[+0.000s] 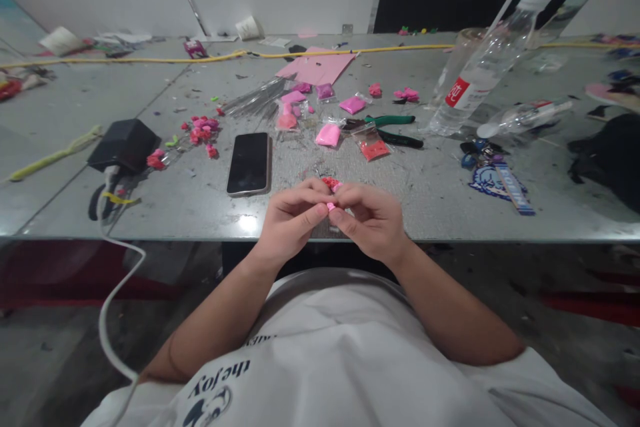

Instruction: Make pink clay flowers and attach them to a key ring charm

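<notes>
Near the front edge of the table, my left hand [296, 215] and my right hand [371, 219] meet fingertip to fingertip. Both pinch a small pink piece of soft clay [331, 207] between thumbs and forefingers. Just behind the fingers lie small red and pink clay bits [331, 183], partly hidden by my hands. Farther back are a bag of light pink clay [328, 135], a bag of red-orange clay [373, 146] and a bag of magenta clay [353, 104]. Pliers with green and black handles [390, 120] lie beside these bags.
A phone [249, 163] lies left of my hands, with red and pink clay flowers [203, 128] and a black adapter [125, 145] beyond. Right stand a plastic bottle [467, 97] and a keychain [500, 185]. Thin wires [257, 99] and a yellow cord [390, 49] lie farther back.
</notes>
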The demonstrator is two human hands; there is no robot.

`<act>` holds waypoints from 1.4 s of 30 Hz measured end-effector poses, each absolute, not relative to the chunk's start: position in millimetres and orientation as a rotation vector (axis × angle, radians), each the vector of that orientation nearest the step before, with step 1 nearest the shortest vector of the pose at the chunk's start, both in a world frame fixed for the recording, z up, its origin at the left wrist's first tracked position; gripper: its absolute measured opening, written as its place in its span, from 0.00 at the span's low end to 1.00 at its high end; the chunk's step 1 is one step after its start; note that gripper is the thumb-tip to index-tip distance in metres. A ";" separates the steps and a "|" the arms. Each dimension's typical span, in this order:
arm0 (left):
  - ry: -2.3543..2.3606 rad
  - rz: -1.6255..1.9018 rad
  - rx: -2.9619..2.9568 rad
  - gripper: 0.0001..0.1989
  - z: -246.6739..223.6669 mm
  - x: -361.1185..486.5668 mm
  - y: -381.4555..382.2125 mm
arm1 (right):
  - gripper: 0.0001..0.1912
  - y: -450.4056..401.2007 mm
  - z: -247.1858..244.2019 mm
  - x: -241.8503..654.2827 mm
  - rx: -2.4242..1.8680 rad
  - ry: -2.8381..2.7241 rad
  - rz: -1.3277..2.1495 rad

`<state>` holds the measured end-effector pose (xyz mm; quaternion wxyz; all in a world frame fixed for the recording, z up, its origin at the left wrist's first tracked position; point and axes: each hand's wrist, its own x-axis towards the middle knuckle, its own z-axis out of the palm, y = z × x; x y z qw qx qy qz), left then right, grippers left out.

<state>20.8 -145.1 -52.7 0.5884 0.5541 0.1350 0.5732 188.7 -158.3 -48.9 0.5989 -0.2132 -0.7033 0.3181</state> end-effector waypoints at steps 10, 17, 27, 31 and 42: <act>0.234 1.260 1.324 0.06 -54.5 16.4 -145.7 | 0.07 -160.2 -47.0 190.6 -0.428 -1.559 0.894; 0.245 1.342 1.292 0.05 -52.9 19.0 -144.7 | 0.06 -160.0 -50.1 191.9 -0.479 -1.572 0.845; 0.313 1.340 1.267 0.06 -53.4 19.7 -145.6 | 0.05 -162.4 -49.4 192.1 -0.560 -1.629 0.674; 0.309 1.297 1.302 0.09 -55.7 18.3 -145.4 | 0.07 -163.1 -48.7 191.0 -0.576 -1.625 0.662; 0.336 1.383 1.311 0.08 -53.4 18.8 -147.3 | 0.03 -163.8 -50.2 189.4 -0.603 -1.598 0.625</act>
